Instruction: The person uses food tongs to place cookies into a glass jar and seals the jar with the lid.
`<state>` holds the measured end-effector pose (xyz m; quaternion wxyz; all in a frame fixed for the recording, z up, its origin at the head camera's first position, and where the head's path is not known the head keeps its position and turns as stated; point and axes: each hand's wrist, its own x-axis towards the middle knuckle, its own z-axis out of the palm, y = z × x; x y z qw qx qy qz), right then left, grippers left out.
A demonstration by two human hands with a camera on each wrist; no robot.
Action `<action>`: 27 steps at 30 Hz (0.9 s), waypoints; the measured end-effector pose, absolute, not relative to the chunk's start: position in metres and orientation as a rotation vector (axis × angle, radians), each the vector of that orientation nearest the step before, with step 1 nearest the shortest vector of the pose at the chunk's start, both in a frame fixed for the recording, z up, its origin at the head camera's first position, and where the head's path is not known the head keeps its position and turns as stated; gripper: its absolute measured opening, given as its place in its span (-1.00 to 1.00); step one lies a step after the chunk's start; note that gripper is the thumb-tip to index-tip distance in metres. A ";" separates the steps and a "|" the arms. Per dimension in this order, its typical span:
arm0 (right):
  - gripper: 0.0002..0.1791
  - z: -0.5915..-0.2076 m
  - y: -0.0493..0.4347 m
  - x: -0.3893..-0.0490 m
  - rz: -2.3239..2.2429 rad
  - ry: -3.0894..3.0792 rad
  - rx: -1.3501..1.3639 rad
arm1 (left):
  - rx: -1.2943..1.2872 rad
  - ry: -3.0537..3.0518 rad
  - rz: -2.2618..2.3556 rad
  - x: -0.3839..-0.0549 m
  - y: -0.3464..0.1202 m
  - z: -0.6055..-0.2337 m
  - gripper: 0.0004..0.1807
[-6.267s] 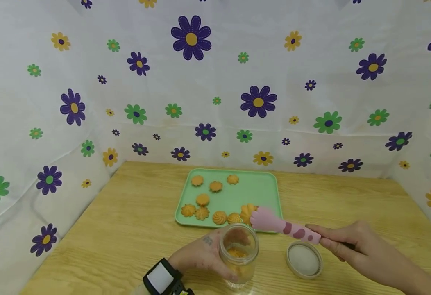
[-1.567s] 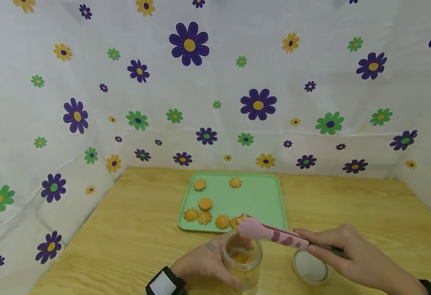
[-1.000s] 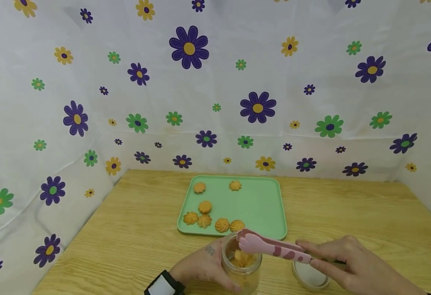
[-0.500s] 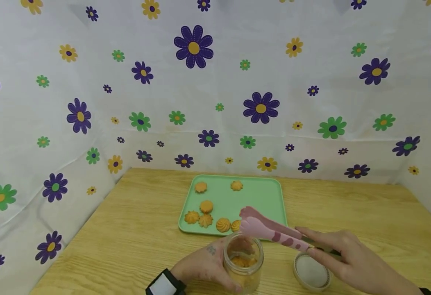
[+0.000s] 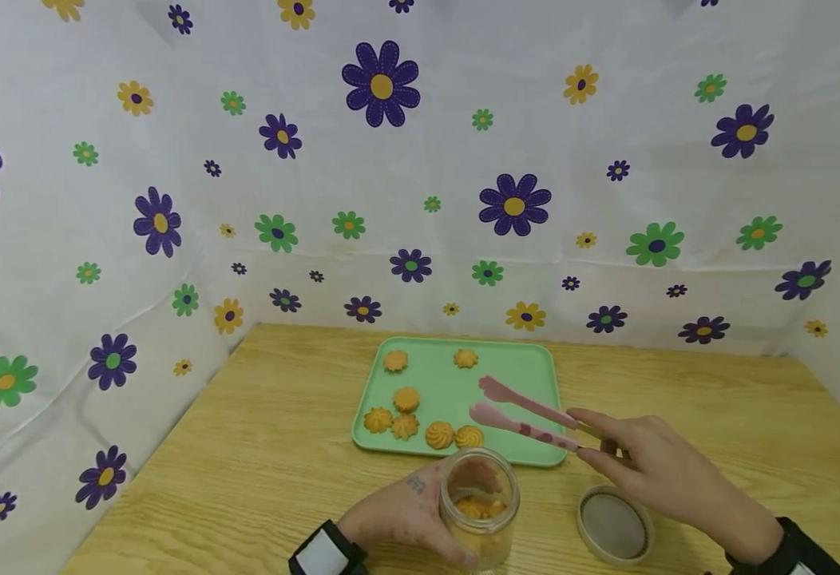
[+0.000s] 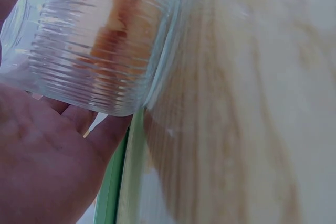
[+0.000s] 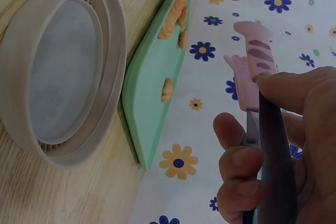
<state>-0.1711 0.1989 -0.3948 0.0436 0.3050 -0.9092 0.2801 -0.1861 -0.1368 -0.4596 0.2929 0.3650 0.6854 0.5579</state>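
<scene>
Piped cookies (image 5: 440, 435): seven on green tray (image 5: 528, 371), 6 to 12 o'clock, clockwise | left hand (image 5: 407, 506): fingers (image 6: 111, 129) curled round glass jar (image 5: 492, 547), tray's 6 o'clock | right hand (image 5: 653, 463): pinches pink tongs (image 5: 524, 430), tips parted, empty | advice: close softly, evenly; cookie may crumble

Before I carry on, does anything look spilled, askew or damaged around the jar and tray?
Nothing stands out. The left hand holds the glass jar, the lid lies flat on the table, and the remaining cookies sit within the green tray. I see no spill or breakage.
</scene>
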 end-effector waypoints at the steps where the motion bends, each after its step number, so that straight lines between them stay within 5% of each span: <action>1: -0.52 -0.395 0.198 -0.173 0.844 -2.786 0.934 | 0.975 1.818 1.489 -0.186 -0.137 -0.459 -0.10; 27: -0.50 -0.423 0.180 -0.194 0.698 -2.986 0.891 | 0.985 1.809 1.498 -0.186 -0.136 -0.460 -0.13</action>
